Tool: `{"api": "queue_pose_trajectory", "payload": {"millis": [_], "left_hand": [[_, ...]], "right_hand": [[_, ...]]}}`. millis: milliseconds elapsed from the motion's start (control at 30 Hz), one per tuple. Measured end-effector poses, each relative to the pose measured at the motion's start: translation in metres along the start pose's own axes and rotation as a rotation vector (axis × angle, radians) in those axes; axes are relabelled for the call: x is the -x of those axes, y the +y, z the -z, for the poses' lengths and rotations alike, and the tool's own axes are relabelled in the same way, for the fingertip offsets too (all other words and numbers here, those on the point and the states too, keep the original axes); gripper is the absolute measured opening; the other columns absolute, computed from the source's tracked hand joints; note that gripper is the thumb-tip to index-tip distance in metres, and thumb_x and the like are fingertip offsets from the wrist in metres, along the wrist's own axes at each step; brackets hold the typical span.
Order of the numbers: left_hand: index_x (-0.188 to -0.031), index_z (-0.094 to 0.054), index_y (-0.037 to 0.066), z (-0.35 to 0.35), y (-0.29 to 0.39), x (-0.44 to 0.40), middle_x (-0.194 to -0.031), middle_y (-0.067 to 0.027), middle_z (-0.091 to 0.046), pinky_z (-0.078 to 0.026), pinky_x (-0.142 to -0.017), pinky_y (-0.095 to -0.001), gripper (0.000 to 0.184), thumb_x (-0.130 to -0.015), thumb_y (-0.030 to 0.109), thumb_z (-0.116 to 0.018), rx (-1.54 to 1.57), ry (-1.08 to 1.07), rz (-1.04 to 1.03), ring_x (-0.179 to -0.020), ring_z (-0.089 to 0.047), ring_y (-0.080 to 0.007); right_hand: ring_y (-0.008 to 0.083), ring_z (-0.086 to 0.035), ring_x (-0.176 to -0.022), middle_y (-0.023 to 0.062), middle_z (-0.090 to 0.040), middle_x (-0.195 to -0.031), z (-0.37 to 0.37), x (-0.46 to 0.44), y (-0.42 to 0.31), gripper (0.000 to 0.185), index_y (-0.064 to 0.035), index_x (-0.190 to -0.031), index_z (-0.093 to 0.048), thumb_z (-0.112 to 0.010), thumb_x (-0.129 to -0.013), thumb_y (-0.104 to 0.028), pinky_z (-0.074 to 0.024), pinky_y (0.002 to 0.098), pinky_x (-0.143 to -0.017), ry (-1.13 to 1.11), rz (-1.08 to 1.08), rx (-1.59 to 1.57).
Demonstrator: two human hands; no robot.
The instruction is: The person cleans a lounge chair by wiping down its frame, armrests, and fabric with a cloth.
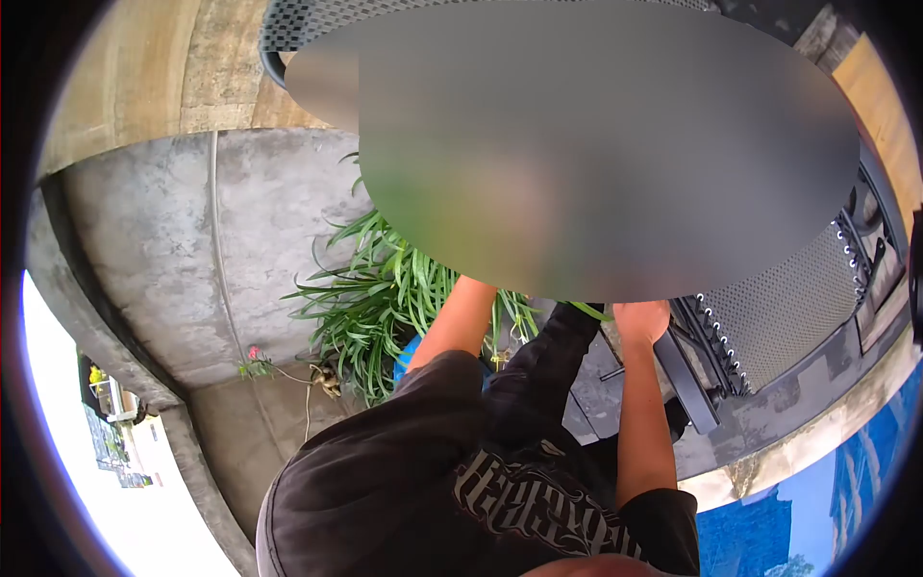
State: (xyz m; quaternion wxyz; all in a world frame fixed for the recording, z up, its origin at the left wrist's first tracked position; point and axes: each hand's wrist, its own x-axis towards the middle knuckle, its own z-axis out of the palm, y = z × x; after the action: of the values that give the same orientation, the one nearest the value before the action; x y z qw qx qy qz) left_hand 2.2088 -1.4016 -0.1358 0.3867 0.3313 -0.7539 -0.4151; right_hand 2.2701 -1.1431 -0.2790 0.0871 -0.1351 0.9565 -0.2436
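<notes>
A large blurred oval covers the middle of the view and hides much of what lies before me. My left forearm reaches up past a leafy green plant [370,308], and the hand itself is lost in the blur. My right hand [642,319] shows only partly below the blur's edge, its fingers curled closed. A long green leaf [594,311] ends close beside it, but what the fingers hold is hidden. Part of a blue pot [408,358] shows under the plant, behind my left arm.
A reclining chair with grey mesh [793,313] and a dark frame bar [690,385] stands at right. A grey concrete wall [144,240] rises on the left, with a small pink flower [254,353] near it. Dark tiles [582,418] lie below.
</notes>
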Motion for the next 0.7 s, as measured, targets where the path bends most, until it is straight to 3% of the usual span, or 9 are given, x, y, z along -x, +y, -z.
{"api": "queue_pose_trajectory", "payload": {"millis": [200,300,333,367,433,533,567,633,700], "left_hand": [[-0.124,-0.068,-0.005,0.037,0.095,-0.101,-0.116,-0.0054,-0.072,-0.051,-0.087,-0.0275,0.033,-0.091,-0.003,-0.073,0.471,0.088,-0.129,-0.098,-0.065,-0.0113],[-0.126,-0.067,-0.006,0.050,0.150,-0.127,-0.118,-0.0055,-0.071,-0.051,-0.088,-0.0270,0.032,-0.094,-0.001,-0.070,0.431,0.193,-0.077,-0.100,-0.065,-0.0119],[-0.126,-0.067,-0.005,0.055,0.156,-0.140,-0.121,-0.0065,-0.070,-0.051,-0.087,-0.0266,0.031,-0.096,0.003,-0.070,0.438,0.199,-0.220,-0.101,-0.065,-0.0117],[-0.126,-0.068,-0.003,0.061,0.160,-0.153,-0.123,-0.0080,-0.069,-0.051,-0.090,-0.0287,0.031,-0.097,0.007,-0.070,0.288,0.264,-0.216,-0.102,-0.066,-0.0151],[-0.124,-0.069,0.000,0.063,0.170,-0.162,-0.122,-0.0093,-0.070,-0.050,-0.092,-0.0309,0.029,-0.098,0.011,-0.069,-0.161,0.283,-0.470,-0.100,-0.066,-0.0186],[-0.128,-0.067,0.001,0.066,0.150,-0.163,-0.120,-0.0093,-0.070,-0.049,-0.095,-0.0326,0.030,-0.100,0.012,-0.065,-0.351,0.217,-0.441,-0.100,-0.066,-0.0227],[-0.128,-0.066,-0.001,0.062,0.160,-0.147,-0.121,-0.0111,-0.069,-0.050,-0.092,-0.0304,0.030,-0.101,0.011,-0.063,-0.270,0.204,-0.357,-0.101,-0.068,-0.0220],[-0.125,-0.066,-0.005,0.061,0.134,-0.148,-0.118,-0.0130,-0.069,-0.053,-0.091,-0.0279,0.029,-0.100,0.007,-0.062,0.504,0.081,-0.107,-0.103,-0.069,-0.0199],[-0.121,-0.066,-0.009,0.049,0.114,-0.142,-0.113,-0.0143,-0.070,-0.056,-0.090,-0.0267,0.025,-0.098,0.001,-0.060,0.492,0.130,-0.131,-0.100,-0.070,-0.0182]], "right_hand": [[0.0316,-0.066,-0.088,0.0107,-0.067,-0.093,0.007,0.001,-0.004,0.035,-0.0070,-0.093,-0.060,-0.057,-0.095,-0.042,-0.0521,0.0450,-0.076,-0.026,-0.027,0.003],[0.0322,-0.067,-0.087,0.0114,-0.067,-0.092,0.001,0.001,-0.003,0.035,-0.0067,-0.092,-0.059,-0.057,-0.095,-0.042,-0.0524,0.0455,-0.076,0.012,-0.042,0.003],[0.0324,-0.067,-0.087,0.0114,-0.067,-0.091,-0.002,0.001,-0.002,0.035,-0.0066,-0.092,-0.059,-0.057,-0.095,-0.042,-0.0525,0.0456,-0.075,0.022,-0.041,0.001],[0.0327,-0.067,-0.087,0.0115,-0.068,-0.090,0.000,0.001,-0.003,0.036,-0.0065,-0.091,-0.059,-0.057,-0.095,-0.042,-0.0526,0.0457,-0.075,0.025,-0.040,0.000],[0.0333,-0.066,-0.089,0.0123,-0.068,-0.092,0.003,0.001,-0.004,0.037,-0.0062,-0.093,-0.059,-0.056,-0.095,-0.043,-0.0524,0.0465,-0.076,-0.024,-0.052,-0.001],[0.0339,-0.066,-0.090,0.0131,-0.068,-0.092,0.005,0.000,-0.006,0.037,-0.0059,-0.094,-0.059,-0.056,-0.095,-0.043,-0.0522,0.0470,-0.076,-0.058,-0.059,0.008],[0.0340,-0.066,-0.090,0.0133,-0.068,-0.091,0.005,0.000,-0.006,0.037,-0.0058,-0.093,-0.059,-0.056,-0.095,-0.043,-0.0522,0.0471,-0.075,-0.065,-0.061,0.015],[0.0339,-0.066,-0.090,0.0132,-0.068,-0.092,0.003,-0.001,-0.006,0.037,-0.0057,-0.094,-0.059,-0.056,-0.096,-0.043,-0.0520,0.0471,-0.075,-0.044,-0.049,0.018],[0.0338,-0.066,-0.089,0.0131,-0.068,-0.092,0.001,0.000,-0.006,0.037,-0.0058,-0.095,-0.060,-0.055,-0.096,-0.043,-0.0519,0.0470,-0.076,-0.051,-0.055,0.031]]}}
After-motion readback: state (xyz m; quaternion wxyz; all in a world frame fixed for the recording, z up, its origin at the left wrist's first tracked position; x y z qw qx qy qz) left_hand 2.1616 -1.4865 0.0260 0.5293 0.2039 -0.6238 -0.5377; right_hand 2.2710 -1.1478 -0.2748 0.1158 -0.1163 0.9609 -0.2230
